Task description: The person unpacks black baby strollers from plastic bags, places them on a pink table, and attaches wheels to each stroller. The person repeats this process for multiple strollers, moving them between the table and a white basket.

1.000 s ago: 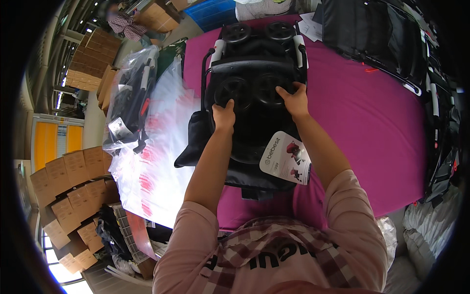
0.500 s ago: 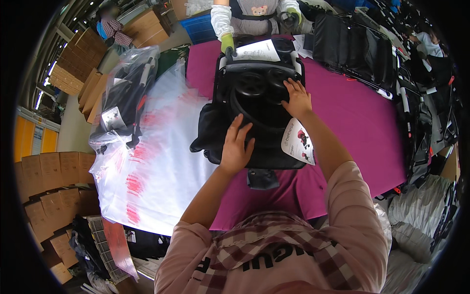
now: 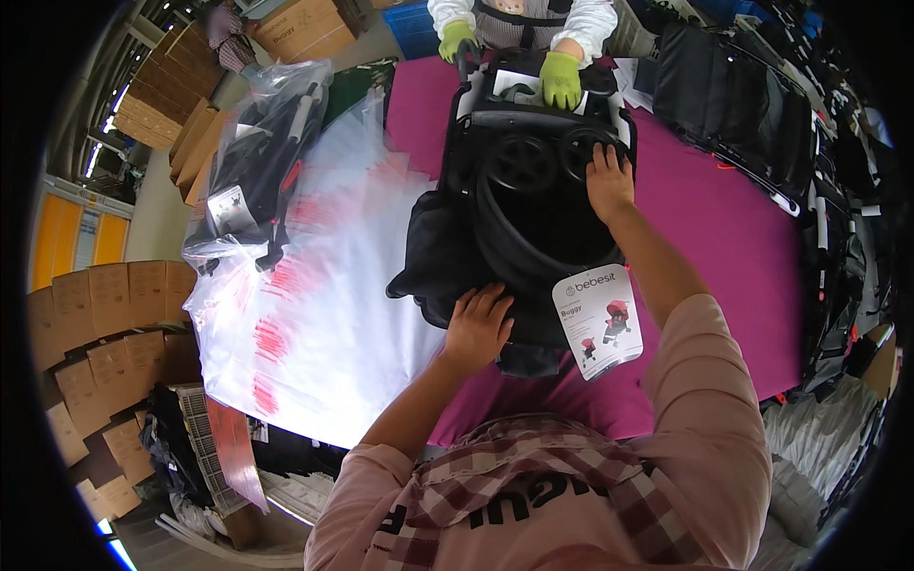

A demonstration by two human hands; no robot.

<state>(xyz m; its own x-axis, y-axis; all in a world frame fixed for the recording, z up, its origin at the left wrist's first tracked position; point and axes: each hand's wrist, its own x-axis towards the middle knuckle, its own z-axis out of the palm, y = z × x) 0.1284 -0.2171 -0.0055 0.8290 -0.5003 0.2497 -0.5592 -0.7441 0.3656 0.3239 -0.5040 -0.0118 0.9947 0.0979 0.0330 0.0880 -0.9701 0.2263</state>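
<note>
A folded black stroller lies on the table, its wheels facing up. My left hand rests on the fabric along its near edge, fingers apart and holding nothing. At the far right wheel, my right hand presses with its fingers spread over the rim. A white printed hang tag hangs off the stroller's near right corner. Across the table, a co-worker's green-gloved hand lies on the stroller's far end. Their other gloved hand is at the black handle.
Purple cloth covers the table, with a white plastic sheet over its left side. A plastic-wrapped folded stroller lies at the left. More black strollers line the right. Cardboard boxes are stacked beyond the table's left side.
The stroller has come nearer at its near end and the tag hangs flatter. My left hand has slid toward the near edge. The co-worker's second gloved hand has come down onto the far end.
</note>
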